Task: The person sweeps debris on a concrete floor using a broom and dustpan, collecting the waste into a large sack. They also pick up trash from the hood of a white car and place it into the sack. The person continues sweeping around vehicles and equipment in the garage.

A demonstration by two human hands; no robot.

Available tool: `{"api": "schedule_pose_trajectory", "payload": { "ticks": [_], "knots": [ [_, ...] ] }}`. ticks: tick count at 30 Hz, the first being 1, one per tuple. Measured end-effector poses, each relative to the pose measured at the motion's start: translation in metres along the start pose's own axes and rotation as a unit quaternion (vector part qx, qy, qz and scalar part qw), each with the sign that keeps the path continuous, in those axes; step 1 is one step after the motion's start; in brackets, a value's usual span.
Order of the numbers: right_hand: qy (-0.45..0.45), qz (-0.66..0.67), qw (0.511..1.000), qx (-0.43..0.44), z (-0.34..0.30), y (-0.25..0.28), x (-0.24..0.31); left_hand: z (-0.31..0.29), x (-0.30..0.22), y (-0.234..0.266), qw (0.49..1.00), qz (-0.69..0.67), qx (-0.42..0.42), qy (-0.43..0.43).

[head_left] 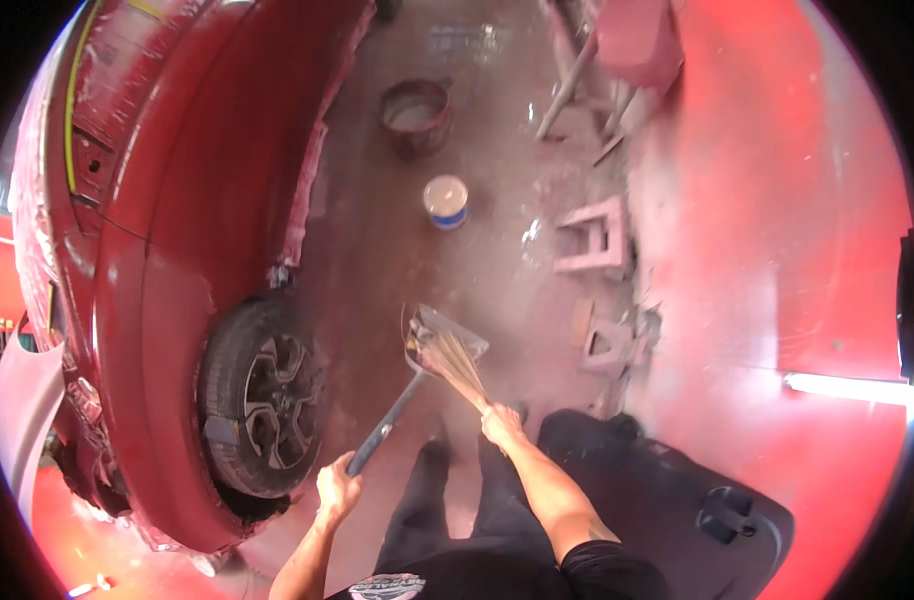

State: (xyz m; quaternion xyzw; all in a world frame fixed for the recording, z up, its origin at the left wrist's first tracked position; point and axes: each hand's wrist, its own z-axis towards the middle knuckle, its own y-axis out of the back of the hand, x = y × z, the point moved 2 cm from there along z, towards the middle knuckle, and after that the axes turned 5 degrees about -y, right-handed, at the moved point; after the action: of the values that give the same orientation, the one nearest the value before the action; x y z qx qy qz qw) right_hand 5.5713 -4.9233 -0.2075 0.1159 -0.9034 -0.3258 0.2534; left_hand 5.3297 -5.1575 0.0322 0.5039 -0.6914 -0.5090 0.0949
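Observation:
My left hand [338,488] is closed around the dark handle of a long-handled dustpan [385,425]. Low over the dusty floor, the pan end reaches out in front of my feet; whether it touches the ground I cannot tell. My right hand [501,424] grips a straw hand broom [459,368], its bristles fanned over the pan. Small debris [414,343] shows at the pan's left side, partly covered by the bristles.
A red car [177,250] with its wheel [272,400] stands close on my left. Ahead are a lidded tub [445,200] and a dark bucket [417,115]. Dusty blocky stands [595,238] line the red wall [757,230]. A large black panel [667,500] lies beside my right leg.

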Motion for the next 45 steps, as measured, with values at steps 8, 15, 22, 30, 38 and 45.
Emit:
{"api": "schedule_pose_trajectory", "payload": {
  "ticks": [8,15,22,30,38,45],
  "knots": [
    [-0.068,0.064,0.993,-0.070,-0.078,0.200,-0.055,0.010,-0.110,0.023,0.992,-0.121,-0.018,-0.012],
    [-0.113,0.289,0.947,-0.086,-0.071,0.285,-0.078,0.077,-0.168,0.031,0.983,-0.180,-0.013,-0.017],
    [-0.110,0.362,0.911,-0.161,0.023,0.359,-0.087,0.240,-0.244,0.058,0.985,-0.167,0.031,-0.036],
    [-0.188,0.401,0.873,-0.204,0.114,0.434,-0.089,0.416,-0.330,0.109,0.994,-0.069,0.059,-0.062],
    [-0.279,0.376,0.861,-0.198,0.243,0.495,-0.126,0.549,-0.391,0.095,0.995,-0.025,0.087,-0.049],
    [-0.333,0.127,0.919,-0.169,0.461,0.552,-0.198,0.658,-0.432,0.063,0.996,0.007,0.086,0.004]
  ]
}}
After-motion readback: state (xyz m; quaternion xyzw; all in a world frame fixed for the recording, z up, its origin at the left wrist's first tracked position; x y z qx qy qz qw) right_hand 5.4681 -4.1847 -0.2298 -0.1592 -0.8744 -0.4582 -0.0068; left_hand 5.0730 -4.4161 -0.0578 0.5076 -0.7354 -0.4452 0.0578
